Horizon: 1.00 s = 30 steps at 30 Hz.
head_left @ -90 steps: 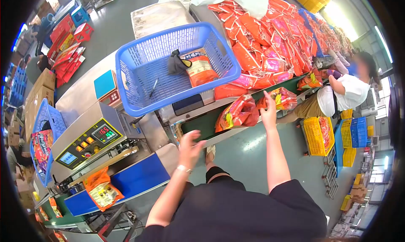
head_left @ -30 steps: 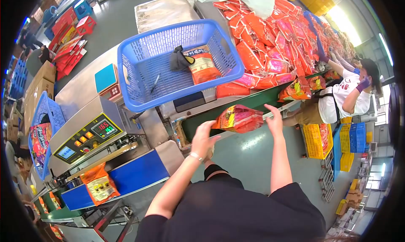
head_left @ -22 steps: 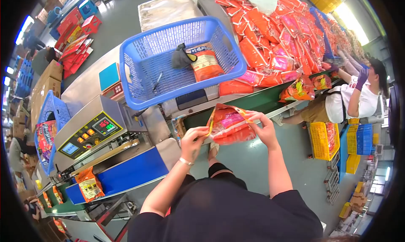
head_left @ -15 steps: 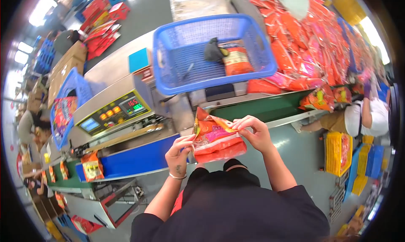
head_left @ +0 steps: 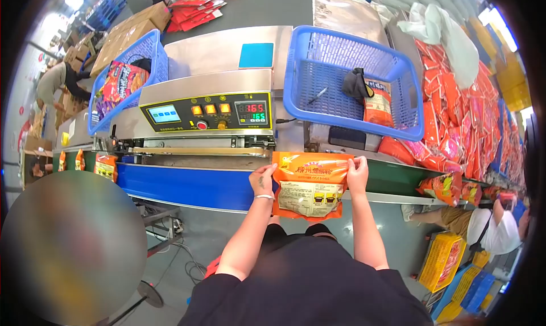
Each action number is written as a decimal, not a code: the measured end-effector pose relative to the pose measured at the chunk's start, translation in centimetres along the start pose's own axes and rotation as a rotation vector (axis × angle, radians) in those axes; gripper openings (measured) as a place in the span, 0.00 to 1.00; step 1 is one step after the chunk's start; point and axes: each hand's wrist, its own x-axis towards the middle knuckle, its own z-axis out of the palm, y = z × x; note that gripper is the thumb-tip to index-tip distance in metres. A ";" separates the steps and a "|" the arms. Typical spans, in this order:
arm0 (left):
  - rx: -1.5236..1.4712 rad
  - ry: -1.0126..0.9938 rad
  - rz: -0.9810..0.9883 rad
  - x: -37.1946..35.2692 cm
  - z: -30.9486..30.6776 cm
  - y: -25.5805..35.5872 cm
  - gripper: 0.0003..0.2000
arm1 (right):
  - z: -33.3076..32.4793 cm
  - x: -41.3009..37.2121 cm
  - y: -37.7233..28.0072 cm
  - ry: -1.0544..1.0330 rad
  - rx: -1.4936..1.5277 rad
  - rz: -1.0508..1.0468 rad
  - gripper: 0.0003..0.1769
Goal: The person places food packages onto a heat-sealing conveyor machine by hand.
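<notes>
An orange food pouch point(head_left: 311, 185) with a pale printed panel is stretched flat between my two hands, in front of the conveyor. My left hand point(head_left: 264, 180) pinches its upper left corner, with a bracelet on that wrist. At the upper right corner my right hand point(head_left: 358, 175) is closed on the pouch edge. Just left of and beyond the pouch stands a band sealing machine point(head_left: 207, 112) with lit orange switches and a display reading 165. Its blue belt point(head_left: 182, 185) runs to the left below the sealing slot.
A blue basket point(head_left: 296, 98) holding a pouch and a dark object stands beyond my hands. Red packets point(head_left: 449, 98) are heaped at right. Another blue basket point(head_left: 159, 58) stands left. A person in white point(head_left: 495, 226) is at far right. A blurred round shape point(head_left: 74, 246) covers the lower left.
The pouch has gone from folded and crumpled to pulled flat, its printed panel now showing. My view has turned left, so the sealing machine and baskets sit further right in it.
</notes>
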 end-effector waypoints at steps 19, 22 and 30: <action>0.151 0.203 0.096 12.7 -18.4 8.5 0.10 | 13.8 -2.8 -6.6 -0.621 0.196 0.091 0.12; 0.548 0.310 0.154 14.3 -23.3 11.0 0.13 | 10.3 -3.1 -5.5 -0.634 0.252 0.080 0.11; 0.496 0.413 0.864 10.8 -23.5 13.2 0.14 | -13.9 0.0 3.0 0.349 -0.606 -0.207 0.33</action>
